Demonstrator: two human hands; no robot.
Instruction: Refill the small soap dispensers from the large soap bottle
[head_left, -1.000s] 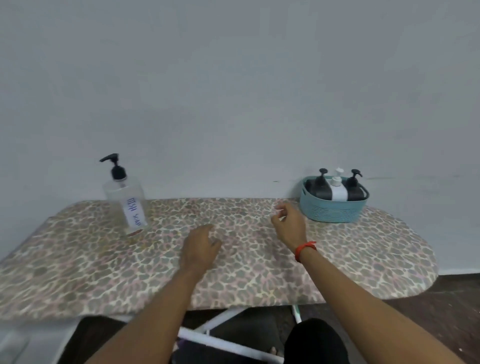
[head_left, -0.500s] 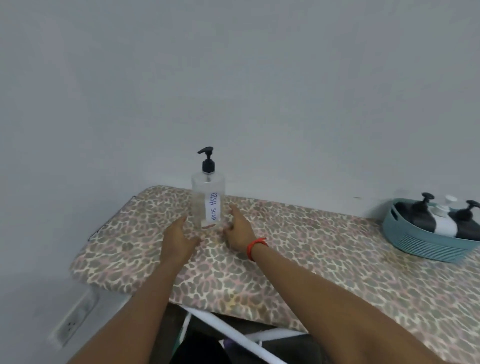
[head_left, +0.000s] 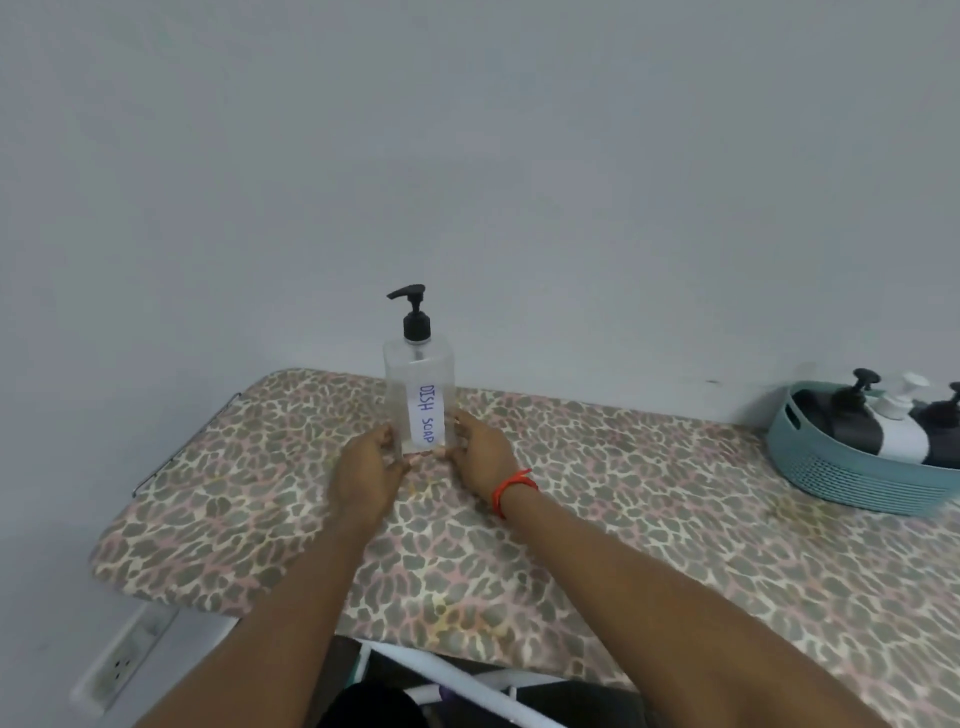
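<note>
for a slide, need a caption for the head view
Left hand and right hand flank the upright clear dish soap bottle on the leopard-print board; small dispensers sit in a teal basket.

The teal basket (head_left: 852, 483) runs off-frame right, its wall hiding the small dispensers' (head_left: 901, 436) bases. Are left hand (head_left: 366, 467) and right hand (head_left: 480, 454) gripping the soap bottle (head_left: 420, 395)? Can't tell.
</note>
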